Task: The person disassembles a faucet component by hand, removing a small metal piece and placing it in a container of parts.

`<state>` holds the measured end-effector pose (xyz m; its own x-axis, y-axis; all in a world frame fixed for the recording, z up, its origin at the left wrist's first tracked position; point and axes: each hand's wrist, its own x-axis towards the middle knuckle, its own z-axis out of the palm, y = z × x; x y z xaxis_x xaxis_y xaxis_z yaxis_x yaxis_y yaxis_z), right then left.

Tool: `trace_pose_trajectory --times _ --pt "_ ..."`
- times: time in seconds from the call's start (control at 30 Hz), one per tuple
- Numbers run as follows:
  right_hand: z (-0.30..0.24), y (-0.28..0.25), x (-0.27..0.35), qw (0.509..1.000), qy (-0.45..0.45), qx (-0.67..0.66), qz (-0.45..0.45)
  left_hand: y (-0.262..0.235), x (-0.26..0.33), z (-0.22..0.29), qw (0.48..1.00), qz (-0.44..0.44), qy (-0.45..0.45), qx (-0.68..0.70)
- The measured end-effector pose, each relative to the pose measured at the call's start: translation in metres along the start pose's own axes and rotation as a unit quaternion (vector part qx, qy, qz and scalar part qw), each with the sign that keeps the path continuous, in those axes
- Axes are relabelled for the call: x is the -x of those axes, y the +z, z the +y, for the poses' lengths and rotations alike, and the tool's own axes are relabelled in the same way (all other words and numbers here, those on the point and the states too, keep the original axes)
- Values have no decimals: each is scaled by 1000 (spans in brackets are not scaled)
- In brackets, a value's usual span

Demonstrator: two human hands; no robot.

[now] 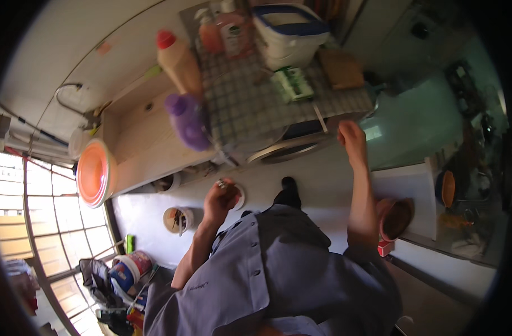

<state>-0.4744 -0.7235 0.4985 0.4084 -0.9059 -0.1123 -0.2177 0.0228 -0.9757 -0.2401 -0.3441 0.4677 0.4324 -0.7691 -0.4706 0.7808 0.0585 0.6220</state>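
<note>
Pale floor (317, 185), barred window (54, 224), checked countertop (250, 101).

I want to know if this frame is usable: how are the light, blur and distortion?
Head view: strong fisheye bending with black corners; the window at left is blown out with daylight; the purple bottle and the checked cloth are smeared by motion; the left hand and right hand are soft; the right side is dim.

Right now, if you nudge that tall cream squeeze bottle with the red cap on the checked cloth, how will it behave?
The tall cream squeeze bottle with the red cap looks narrow and tall, so probably tippy. It seems plastic: likely light, unbreakable. The checked cloth underneath may bunch rather than let it slide.
</note>
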Motion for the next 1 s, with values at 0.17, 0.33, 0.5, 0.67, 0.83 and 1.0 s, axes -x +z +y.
trace_pose_trajectory --times 0.17,0.33,0.5,0.67,0.83,1.0 --pt "-33 -26 -99 853 -300 420 81 54 -11 -2 998 4 55 -1" --pt "-57 -30 -157 732 -364 575 -21 121 -31 -19 998 16 67 4" --pt "-11 -51 -215 702 -442 547 -116 169 -61 -38 997 17 76 -6" --pt "-57 -79 -220 802 -471 361 -73 195 -78 -49 995 22 92 -13" --pt "-86 -110 -220 871 -399 277 -75 220 -94 -46 996 17 84 -31" --pt "-54 -97 -202 776 -501 374 -86 234 -105 -45 996 14 84 -40"
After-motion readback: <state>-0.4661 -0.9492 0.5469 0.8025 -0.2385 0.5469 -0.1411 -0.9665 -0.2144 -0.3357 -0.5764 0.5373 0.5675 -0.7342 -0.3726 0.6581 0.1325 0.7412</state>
